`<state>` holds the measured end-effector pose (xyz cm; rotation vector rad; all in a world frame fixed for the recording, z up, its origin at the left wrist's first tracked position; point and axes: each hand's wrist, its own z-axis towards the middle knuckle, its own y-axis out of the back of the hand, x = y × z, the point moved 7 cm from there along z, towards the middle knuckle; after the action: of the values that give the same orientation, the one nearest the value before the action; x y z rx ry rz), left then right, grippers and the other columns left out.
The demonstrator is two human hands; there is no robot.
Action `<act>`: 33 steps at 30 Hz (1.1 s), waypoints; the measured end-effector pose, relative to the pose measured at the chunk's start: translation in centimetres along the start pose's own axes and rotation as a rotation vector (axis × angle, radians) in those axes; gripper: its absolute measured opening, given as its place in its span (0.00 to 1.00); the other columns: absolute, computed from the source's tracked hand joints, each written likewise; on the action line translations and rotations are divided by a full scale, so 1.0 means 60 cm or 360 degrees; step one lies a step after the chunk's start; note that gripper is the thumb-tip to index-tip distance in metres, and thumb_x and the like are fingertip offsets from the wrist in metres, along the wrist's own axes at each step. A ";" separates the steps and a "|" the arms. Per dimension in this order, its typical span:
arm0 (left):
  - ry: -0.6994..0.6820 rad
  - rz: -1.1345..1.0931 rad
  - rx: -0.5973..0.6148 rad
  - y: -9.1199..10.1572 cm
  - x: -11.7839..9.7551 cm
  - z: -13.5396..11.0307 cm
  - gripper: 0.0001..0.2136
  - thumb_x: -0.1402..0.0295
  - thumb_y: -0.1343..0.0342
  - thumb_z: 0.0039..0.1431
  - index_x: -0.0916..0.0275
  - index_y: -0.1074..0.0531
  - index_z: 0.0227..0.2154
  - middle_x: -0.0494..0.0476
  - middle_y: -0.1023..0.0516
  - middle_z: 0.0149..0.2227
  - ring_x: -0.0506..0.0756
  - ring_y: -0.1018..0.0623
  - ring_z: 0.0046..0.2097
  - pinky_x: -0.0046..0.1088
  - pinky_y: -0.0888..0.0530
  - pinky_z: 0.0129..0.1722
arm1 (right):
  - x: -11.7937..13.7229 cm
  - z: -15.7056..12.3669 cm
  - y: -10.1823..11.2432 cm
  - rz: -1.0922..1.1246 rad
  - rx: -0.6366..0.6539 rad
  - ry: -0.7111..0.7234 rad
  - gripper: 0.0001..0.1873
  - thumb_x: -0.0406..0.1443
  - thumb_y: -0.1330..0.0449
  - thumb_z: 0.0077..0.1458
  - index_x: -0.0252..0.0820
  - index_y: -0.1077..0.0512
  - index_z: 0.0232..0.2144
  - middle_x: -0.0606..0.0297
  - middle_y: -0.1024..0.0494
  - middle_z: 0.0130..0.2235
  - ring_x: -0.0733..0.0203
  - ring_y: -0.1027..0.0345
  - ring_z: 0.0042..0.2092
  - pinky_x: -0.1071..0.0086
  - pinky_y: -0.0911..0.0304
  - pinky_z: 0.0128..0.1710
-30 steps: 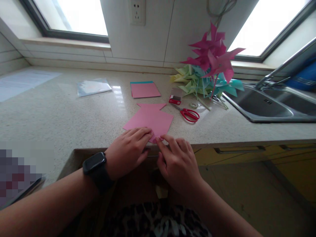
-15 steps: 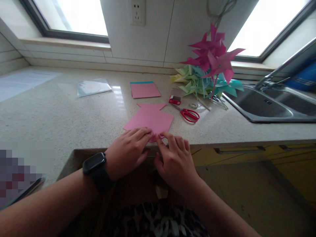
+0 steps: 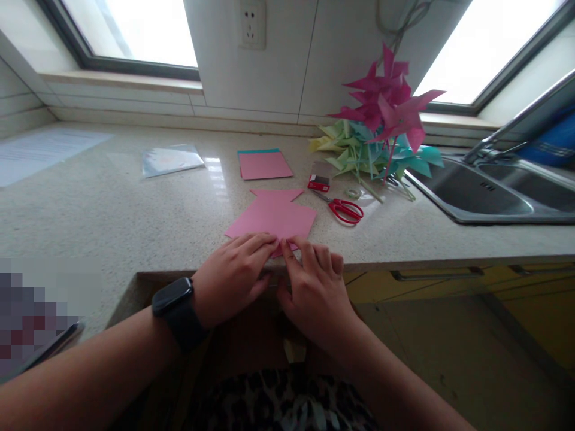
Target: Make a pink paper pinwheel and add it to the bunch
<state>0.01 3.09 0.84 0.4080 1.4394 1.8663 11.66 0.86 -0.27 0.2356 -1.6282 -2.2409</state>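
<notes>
A folded pink paper lies on the counter near its front edge, with two pointed flaps at its far end and angled sides. My left hand, wearing a black watch, presses its near left part, fingers together and bent over it. My right hand bears on the near tip with the index finger, its other fingers curled. Both hands hold the paper against the counter, their fingertips almost meeting. Part of the near fold is hidden under the fingers. Red-handled scissors lie to the right, blades towards the paper.
Behind the paper are a stack of pink and blue sheets, a small red box and a tape roll. Paper pinwheels stand beside the sink. A clear packet lies left.
My right hand has shifted slightly left along the near fold, its index fingertip now closer to my left fingertips. My left hand and the paper stay nearly where they were.
</notes>
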 end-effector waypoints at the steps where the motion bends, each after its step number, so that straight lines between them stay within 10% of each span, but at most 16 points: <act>1: 0.0005 -0.0006 0.0000 0.000 0.000 0.000 0.22 0.73 0.39 0.58 0.69 0.31 0.56 0.68 0.26 0.58 0.64 0.27 0.58 0.47 0.29 0.60 | 0.000 0.000 0.000 0.0007 0.0003 0.0001 0.30 0.38 0.45 0.62 0.35 0.37 0.64 0.53 0.32 0.61 0.44 0.42 0.53 0.48 0.46 0.49; 33: -0.0021 -0.0047 0.0038 0.011 -0.004 0.003 0.19 0.74 0.38 0.56 0.65 0.30 0.51 0.66 0.25 0.57 0.64 0.26 0.57 0.46 0.27 0.57 | -0.002 0.018 0.007 0.0175 0.0050 0.0044 0.42 0.43 0.38 0.54 0.40 0.43 0.68 0.52 0.41 0.67 0.40 0.47 0.62 0.46 0.49 0.58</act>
<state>0.05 3.01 1.56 0.4081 1.4526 1.8213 11.50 1.75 0.45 0.1796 -1.6227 -2.1227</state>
